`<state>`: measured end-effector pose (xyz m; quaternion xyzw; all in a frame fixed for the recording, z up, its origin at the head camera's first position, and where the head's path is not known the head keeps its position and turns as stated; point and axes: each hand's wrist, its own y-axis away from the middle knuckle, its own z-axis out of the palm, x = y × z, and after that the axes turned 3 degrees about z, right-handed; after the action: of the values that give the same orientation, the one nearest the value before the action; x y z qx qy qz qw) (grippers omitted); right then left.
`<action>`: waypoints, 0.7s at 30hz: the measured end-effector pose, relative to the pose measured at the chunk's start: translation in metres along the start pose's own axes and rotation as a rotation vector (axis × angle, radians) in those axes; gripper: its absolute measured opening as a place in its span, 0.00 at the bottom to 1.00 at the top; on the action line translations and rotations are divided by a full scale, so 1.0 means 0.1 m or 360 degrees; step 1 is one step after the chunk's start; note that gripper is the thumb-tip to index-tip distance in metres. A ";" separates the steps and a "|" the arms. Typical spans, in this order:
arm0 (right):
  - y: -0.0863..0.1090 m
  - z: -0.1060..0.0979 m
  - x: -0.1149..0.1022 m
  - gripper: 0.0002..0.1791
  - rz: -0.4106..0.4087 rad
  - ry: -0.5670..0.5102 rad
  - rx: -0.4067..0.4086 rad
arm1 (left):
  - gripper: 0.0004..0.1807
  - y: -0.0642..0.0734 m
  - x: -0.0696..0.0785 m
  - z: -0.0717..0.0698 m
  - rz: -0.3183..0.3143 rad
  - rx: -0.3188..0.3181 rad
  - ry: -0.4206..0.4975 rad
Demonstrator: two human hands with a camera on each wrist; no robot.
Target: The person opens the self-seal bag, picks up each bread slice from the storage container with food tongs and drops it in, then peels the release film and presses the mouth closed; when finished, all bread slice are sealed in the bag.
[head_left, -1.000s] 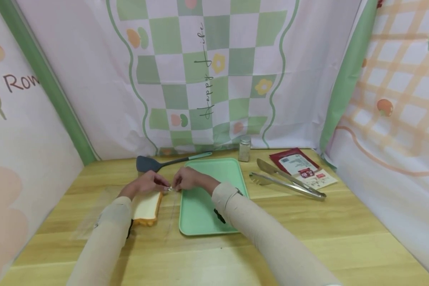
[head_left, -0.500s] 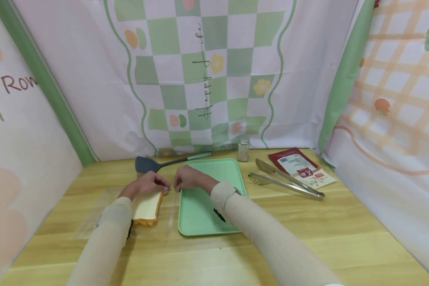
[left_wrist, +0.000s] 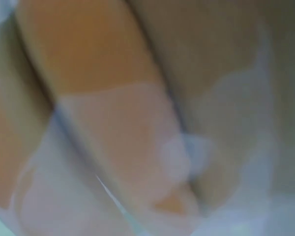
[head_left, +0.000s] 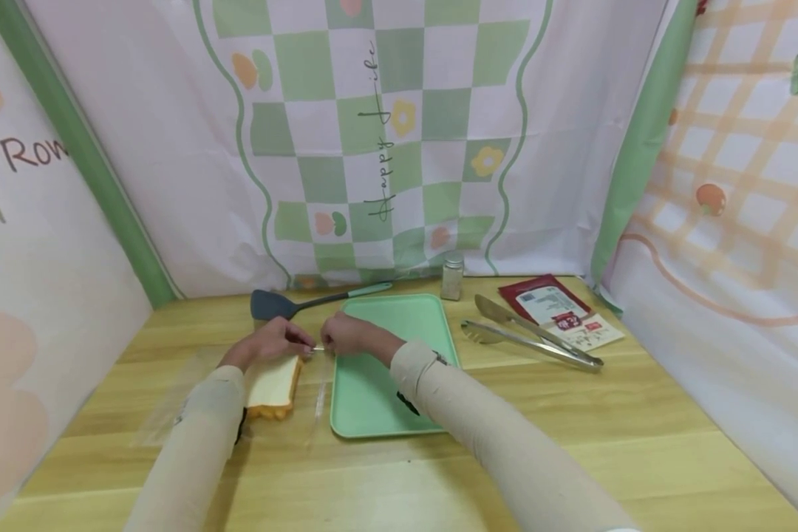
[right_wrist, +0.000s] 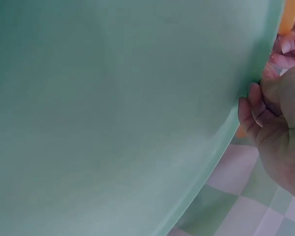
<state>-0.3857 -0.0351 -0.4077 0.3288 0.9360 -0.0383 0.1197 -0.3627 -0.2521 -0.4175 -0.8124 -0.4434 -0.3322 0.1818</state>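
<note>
Slices of bread (head_left: 273,388) lie in a clear plastic bag (head_left: 320,400) on the table, left of a green tray (head_left: 386,403). My left hand (head_left: 266,344) is over the bread's far end and pinches the bag's edge. My right hand (head_left: 349,335), its fingers curled at the tray's left rim, pinches the same edge a short way to the right. A small shiny stretch of plastic shows between the fingertips. In the right wrist view the right hand (right_wrist: 282,130) is beside the tray's rim. Bread (left_wrist: 108,59) under glossy film fills the left wrist view, blurred.
Behind the hands lies a dark spatula (head_left: 275,304) with a pale green handle. A glass shaker jar (head_left: 452,277) stands at the back. Metal tongs (head_left: 535,343) lie right of the tray, partly over a red and cream packet (head_left: 558,314).
The fingertips drew slightly apart, then closer again, along the bag's edge. Both hands stay in nearly the same place. Tray, bread and tools lie as before.
</note>
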 end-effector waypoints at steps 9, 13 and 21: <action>-0.03 0.06 0.02 0.06 0.0106 -0.0297 0.0099 | 0.11 0.06 -0.04 -0.02 0.0010 0.0041 0.0001; -0.05 0.09 0.00 0.05 0.0207 -0.0409 0.0184 | 0.11 0.09 -0.07 -0.03 0.0005 0.0058 0.0048; -0.09 0.09 -0.08 0.04 0.0339 -0.0425 0.0235 | 0.09 0.11 -0.07 -0.04 -0.0023 0.0043 0.0052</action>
<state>-0.3834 -0.0482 -0.4148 0.4260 0.8663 -0.1372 0.2219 -0.3578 -0.2644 -0.4199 -0.8011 -0.4508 -0.3407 0.1976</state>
